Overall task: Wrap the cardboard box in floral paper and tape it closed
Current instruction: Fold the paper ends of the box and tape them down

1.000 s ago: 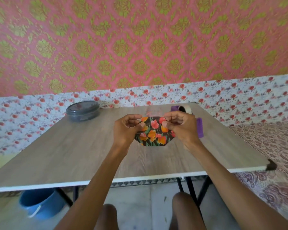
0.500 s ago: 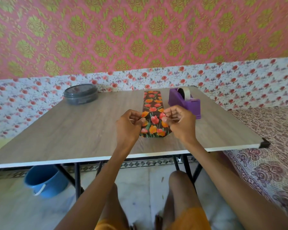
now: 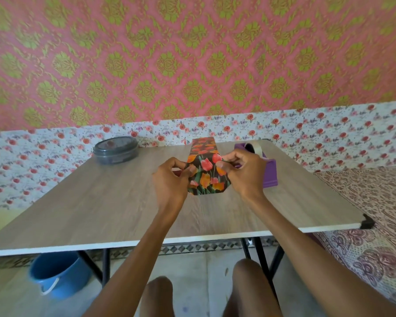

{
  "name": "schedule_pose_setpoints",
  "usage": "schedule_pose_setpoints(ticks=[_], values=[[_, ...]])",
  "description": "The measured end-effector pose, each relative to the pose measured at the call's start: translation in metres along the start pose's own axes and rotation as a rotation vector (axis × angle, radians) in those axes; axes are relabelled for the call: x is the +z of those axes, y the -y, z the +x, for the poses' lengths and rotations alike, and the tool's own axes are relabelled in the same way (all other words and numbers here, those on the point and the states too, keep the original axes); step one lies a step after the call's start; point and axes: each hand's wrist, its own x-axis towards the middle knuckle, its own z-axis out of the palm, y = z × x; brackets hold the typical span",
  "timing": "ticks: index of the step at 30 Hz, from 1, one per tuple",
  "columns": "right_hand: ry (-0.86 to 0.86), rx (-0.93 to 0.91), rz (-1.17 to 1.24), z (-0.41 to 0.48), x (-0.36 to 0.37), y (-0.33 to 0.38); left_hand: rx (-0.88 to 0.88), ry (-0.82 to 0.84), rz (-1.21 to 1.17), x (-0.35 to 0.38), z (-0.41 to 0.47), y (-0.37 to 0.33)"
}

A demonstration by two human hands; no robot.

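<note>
A long narrow box wrapped in dark floral paper [image 3: 205, 177] lies on the wooden table [image 3: 105, 202], its length running away from me. My left hand [image 3: 172, 179] pinches the folded paper at the left of the near end. My right hand [image 3: 242, 172] pinches the paper flap at the right of that end. The cardboard itself is hidden under the paper. A purple tape dispenser [image 3: 269, 170] with a roll of clear tape stands just right of my right hand, partly hidden by it.
A round grey lidded container [image 3: 116, 149] sits at the table's back left. A blue bucket [image 3: 55, 274] stands on the floor under the table's left side. A patterned bedspread [image 3: 370, 225] lies to the right. My knees show below the table edge.
The box's far end has come into view stretching away on the table. Both hands keep pinching the paper at the near end; the view has shifted slightly.
</note>
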Motion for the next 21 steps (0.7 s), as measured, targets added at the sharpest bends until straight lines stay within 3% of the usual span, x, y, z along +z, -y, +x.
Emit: schedule_pose_setpoints(ticks=[10,17,21], values=[[0.044,0.065,-0.004,0.006,0.036,-0.05,-0.11,-0.009,0.081,0.023,0.025,0.039],[0.171,0.036,-0.068,-0.003,0.023,-0.07,-0.252,0.195,0.06,0.022,0.026,0.056],[0.144,0.05,-0.111,-0.001,0.02,-0.066,-0.232,0.165,0.102,0.018,0.028,0.047]])
